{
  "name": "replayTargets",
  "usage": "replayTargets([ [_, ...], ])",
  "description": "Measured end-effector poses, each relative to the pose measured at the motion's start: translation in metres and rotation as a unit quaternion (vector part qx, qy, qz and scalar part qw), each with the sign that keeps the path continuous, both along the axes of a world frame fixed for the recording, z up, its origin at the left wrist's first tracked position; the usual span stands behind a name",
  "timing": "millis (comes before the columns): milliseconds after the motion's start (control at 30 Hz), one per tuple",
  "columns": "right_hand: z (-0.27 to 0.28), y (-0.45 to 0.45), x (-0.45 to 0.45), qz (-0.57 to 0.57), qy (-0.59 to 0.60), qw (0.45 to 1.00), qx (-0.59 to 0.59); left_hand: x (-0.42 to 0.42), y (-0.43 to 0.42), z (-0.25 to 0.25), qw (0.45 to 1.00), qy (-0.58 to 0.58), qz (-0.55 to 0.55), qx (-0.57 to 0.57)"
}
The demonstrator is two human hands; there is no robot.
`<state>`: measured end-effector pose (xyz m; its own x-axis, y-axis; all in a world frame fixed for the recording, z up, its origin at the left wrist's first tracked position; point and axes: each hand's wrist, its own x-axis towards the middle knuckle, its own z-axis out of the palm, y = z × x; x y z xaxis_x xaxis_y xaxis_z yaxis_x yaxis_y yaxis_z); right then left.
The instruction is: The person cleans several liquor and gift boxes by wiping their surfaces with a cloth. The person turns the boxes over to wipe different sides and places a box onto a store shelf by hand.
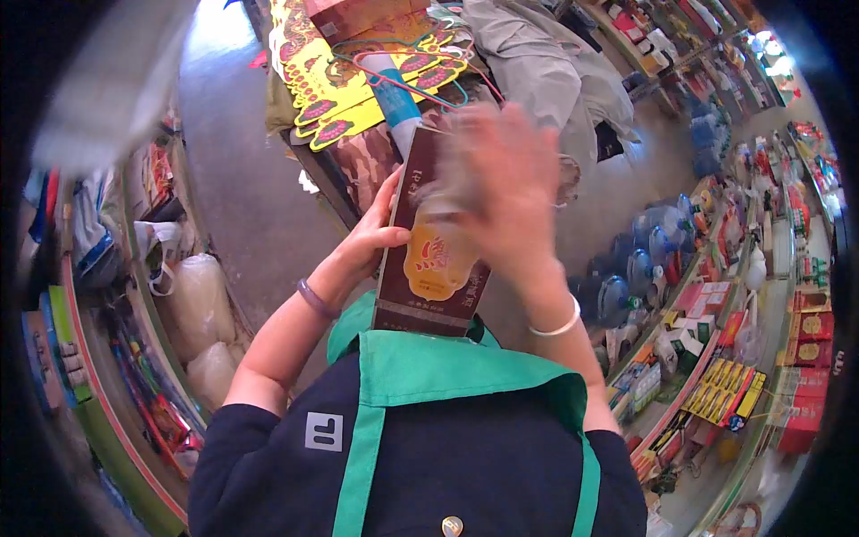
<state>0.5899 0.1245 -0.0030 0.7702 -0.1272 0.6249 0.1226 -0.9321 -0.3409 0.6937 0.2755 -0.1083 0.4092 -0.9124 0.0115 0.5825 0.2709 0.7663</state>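
Note:
A dark brown box (400, 294) with a gold label and printed characters is held upright in front of my chest. My left hand (379, 231) grips its left edge, the thumb lying on the front face. Across the upper right of the box is my right hand (516, 192), smeared by motion. Something greyish, perhaps a cloth, shows blurred under its fingers; I cannot make out what it is or whether the fingers hold it. The box's lower end touches my green apron (465, 365).
Ahead stands a table with yellow printed sheets (358, 89), hangers (420, 79), a red box (362, 16) and a grey cover (528, 67). Shelves of goods line both sides. Blue water jugs (617, 295) stand at right, filled white bags (199, 304) at left.

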Motion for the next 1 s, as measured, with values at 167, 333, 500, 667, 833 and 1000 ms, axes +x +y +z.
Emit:
replayTargets([
  [167,-0.040,0.024,-0.011,0.141,0.119,0.976,-0.114,0.014,-0.010,-0.070,0.995,0.081,0.013,0.065],
  [333,-0.006,-0.008,0.032,0.059,0.067,0.983,-0.162,0.006,-0.007,-0.017,0.998,0.022,-0.034,0.052],
  [500,-0.032,0.018,0.000,0.164,0.098,0.975,-0.115,0.003,-0.007,-0.010,0.986,0.076,-0.004,0.148],
  [667,-0.010,-0.011,0.025,0.022,0.058,0.986,-0.153,0.005,-0.008,-0.014,0.999,-0.009,-0.019,0.041],
  [833,-0.062,0.018,-0.057,0.256,0.146,0.952,-0.083,0.009,-0.006,-0.016,1.000,0.026,0.004,0.009],
  [1000,-0.021,-0.049,-0.006,0.088,0.074,0.985,-0.129,0.008,-0.014,-0.015,0.999,-0.004,-0.009,0.044],
])
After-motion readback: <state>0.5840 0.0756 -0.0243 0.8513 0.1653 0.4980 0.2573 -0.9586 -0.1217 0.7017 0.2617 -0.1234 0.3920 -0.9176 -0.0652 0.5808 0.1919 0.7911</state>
